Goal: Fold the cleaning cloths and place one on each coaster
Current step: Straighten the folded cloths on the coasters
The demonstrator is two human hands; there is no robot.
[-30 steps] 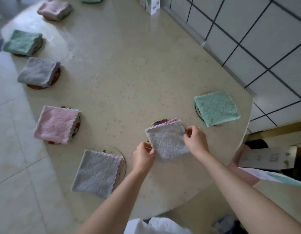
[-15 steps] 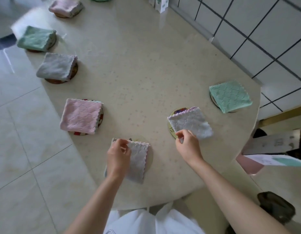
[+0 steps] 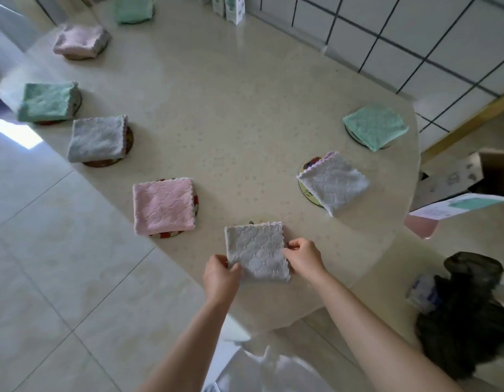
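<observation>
Bottom edge: a white garment (image 3: 259, 372), with two bare forearms reaching up over the near rim of the round beige bench (image 3: 231, 108).

Left hand (image 3: 221, 274) and right hand (image 3: 303, 257) flank the near grey cloth (image 3: 256, 251). The grip of each has curled fingers pinching the cloth: left at the near-left corner, right on the right edge. The cloth is folded square and lies flat on the bench. It hides nearly all of a clear coaster (image 3: 255, 217); only a thin arc shows past its far edge. The hands cover the cloth's near corners.

Left of it, a pink cloth (image 3: 163, 206) sits on a red-patterned coaster (image 3: 196, 202) whose right rim peeps out. To the right, a pale grey cloth (image 3: 334, 182) lies askew on a yellow-rimmed coaster (image 3: 307, 168), overhanging the near-right side.

Farther right, a mint cloth (image 3: 375, 127) lies on a dark coaster (image 3: 355, 137) near the bench rim.

Along the left rim, going away:
- a left grey cloth (image 3: 96, 138) on a brown coaster (image 3: 101, 163)
- a green cloth (image 3: 46, 101)
- a far pink cloth (image 3: 79, 41)
- a far green cloth (image 3: 133, 8), blurred; cannot tell what is under it

At the far edge, small cartons (image 3: 228, 7) stand by a white tiled wall (image 3: 415, 38).

Off the bench are the pale floor tiles (image 3: 61, 278) on the left, and a cardboard box (image 3: 457, 179), a leaflet (image 3: 457, 206) and a dark bag (image 3: 465, 321) on the right.
</observation>
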